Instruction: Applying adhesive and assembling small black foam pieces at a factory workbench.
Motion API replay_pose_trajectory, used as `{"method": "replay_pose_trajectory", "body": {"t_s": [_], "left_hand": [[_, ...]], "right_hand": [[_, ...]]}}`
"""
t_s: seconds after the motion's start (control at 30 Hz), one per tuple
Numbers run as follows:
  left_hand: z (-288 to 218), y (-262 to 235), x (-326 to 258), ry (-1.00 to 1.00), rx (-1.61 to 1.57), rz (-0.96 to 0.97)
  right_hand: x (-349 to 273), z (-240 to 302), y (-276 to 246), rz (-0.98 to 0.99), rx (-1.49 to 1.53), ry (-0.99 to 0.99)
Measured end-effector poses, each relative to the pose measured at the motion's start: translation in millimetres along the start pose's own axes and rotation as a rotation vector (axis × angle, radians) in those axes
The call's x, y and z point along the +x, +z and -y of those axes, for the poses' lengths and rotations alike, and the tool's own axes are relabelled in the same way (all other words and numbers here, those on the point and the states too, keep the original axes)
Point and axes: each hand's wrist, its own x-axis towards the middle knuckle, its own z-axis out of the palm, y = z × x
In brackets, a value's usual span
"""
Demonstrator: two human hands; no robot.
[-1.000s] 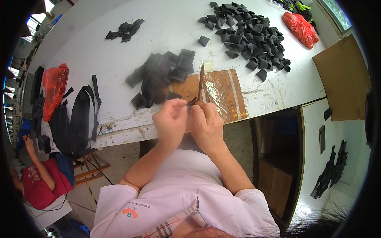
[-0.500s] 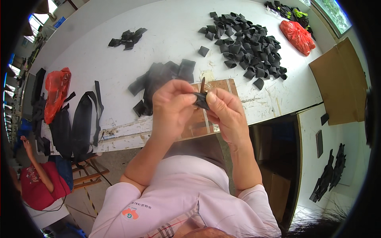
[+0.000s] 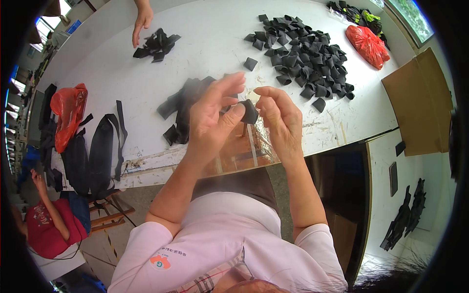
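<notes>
A small black fabric loop (image 3: 250,113) is pinched between the thumb and fingers of my left hand (image 3: 211,117), above a brown board (image 3: 225,155) at the table's front edge. Close by its right side is my right hand (image 3: 282,122), its fingers curved and apart; nothing shows gripped in it. Left of and behind my left hand lies a loose pile of flat black fabric pieces (image 3: 178,105), partly hidden by that hand. Many folded black loops (image 3: 308,56) make a big heap at the far right, with a single loop (image 3: 250,63) lying apart from it.
At the far left, another person's hand (image 3: 143,20) hangs beside a small black pile (image 3: 159,46). Red plastic bags (image 3: 71,115) (image 3: 367,46) lie at both sides. Black straps (image 3: 103,151) are at left, a cardboard box (image 3: 419,105) at right. A seated person in red (image 3: 51,227) is lower left.
My hands have parted: the left keeps the black loop, the right has let go with its fingers opened. Another person's hand has appeared by the small far pile, which looks fuller.
</notes>
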Motion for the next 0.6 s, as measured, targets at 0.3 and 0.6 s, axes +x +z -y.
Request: {"method": "replay_pose_trajectory", "body": {"t_s": [0.3,0.6], "left_hand": [[3,-4,-6,-0.180,-0.723,-0.050],[15,-8,-17,-0.233,-0.732,-0.026]], "right_hand": [[-13,20,10,-0.105,-0.245,-0.305],[-15,13,7,-0.127,-0.328,-0.375]]}}
